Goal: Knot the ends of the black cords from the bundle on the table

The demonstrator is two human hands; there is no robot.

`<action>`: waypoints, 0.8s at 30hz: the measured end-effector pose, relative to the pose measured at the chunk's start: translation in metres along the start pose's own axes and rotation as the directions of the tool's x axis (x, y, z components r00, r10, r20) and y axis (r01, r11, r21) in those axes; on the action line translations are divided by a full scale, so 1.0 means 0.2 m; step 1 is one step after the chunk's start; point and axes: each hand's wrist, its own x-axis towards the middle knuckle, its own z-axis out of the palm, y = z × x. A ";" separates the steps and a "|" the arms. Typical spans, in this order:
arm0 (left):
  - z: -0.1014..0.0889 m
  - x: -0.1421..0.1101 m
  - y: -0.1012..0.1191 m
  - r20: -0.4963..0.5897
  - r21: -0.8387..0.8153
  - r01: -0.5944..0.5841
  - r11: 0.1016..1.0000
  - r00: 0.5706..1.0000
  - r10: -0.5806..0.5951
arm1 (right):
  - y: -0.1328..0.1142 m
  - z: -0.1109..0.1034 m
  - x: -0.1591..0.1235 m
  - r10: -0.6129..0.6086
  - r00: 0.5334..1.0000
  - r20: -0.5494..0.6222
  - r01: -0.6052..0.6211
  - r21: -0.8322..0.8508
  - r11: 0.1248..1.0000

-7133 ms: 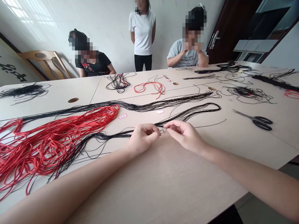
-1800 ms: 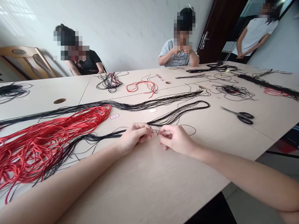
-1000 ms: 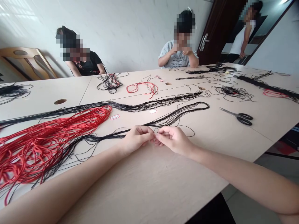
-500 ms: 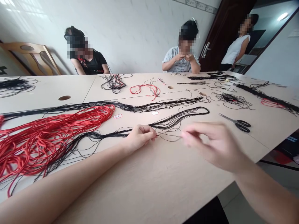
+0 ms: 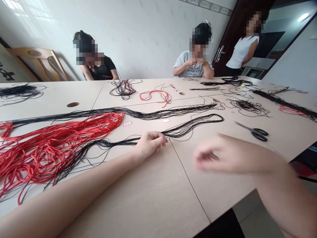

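My left hand (image 5: 150, 144) rests on the table, its fingertips pinched on a bundle of thin black cords (image 5: 188, 130). The bundle runs from a looped end at the right, through that grip, and fans out towards the left. My right hand (image 5: 218, 154) is motion-blurred, well to the right of the cords and above the bare tabletop. Nothing shows in it, though thin cord could be hidden by the blur. A large mass of red cord (image 5: 52, 145) lies left of my left arm, with black strands tangled along it.
A second long black bundle (image 5: 153, 114) lies beyond my hands, and black-handled scissors (image 5: 255, 133) lie on the right. Further tangled cords cover the far table (image 5: 148, 211). Two people sit across it, and another stands by a dark door.
My right hand has moved right, away from the cords and my left hand. My left hand stays at the bundle. The view has shifted slightly.
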 end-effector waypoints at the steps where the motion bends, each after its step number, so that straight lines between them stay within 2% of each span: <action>1: 0.00 0.00 0.00 0.002 -0.008 -0.002 1.000 1.000 0.002 | 0.00 0.03 0.05 0.043 0.999 0.033 -0.043 -0.003 0.999; 4: 0.00 0.00 -0.01 0.003 -0.042 -0.004 0.999 1.000 0.004 | 0.02 0.18 0.19 0.147 0.988 0.043 -0.145 -0.029 0.989; 7: 0.00 0.00 -0.01 -0.012 -0.050 0.007 0.999 1.000 -0.007 | 0.04 0.30 0.26 0.107 0.991 -0.076 -0.112 -0.059 0.992; 9: 0.01 0.00 0.00 -0.028 -0.057 0.027 0.998 0.999 -0.029 | 0.05 0.35 0.27 0.074 0.985 -0.154 -0.085 -0.066 0.994; 13: 0.01 -0.02 0.03 -0.055 -0.095 0.091 0.991 0.994 -0.096 | 0.08 0.38 0.24 0.046 0.977 -0.207 -0.060 -0.064 0.996; 15: 0.01 -0.03 0.04 -0.045 -0.171 0.134 0.976 0.989 -0.143 | 0.09 0.39 0.24 0.035 0.978 -0.208 -0.056 -0.097 0.994; 20: 0.01 -0.03 0.05 0.028 -0.418 0.273 0.867 0.957 -0.288 | 0.10 0.44 0.24 0.017 0.979 -0.205 -0.045 -0.134 0.990; 24: 0.01 -0.03 0.04 0.057 -0.493 0.318 0.810 0.941 -0.334 | 0.09 0.44 0.24 -0.013 0.977 -0.214 -0.015 -0.128 0.992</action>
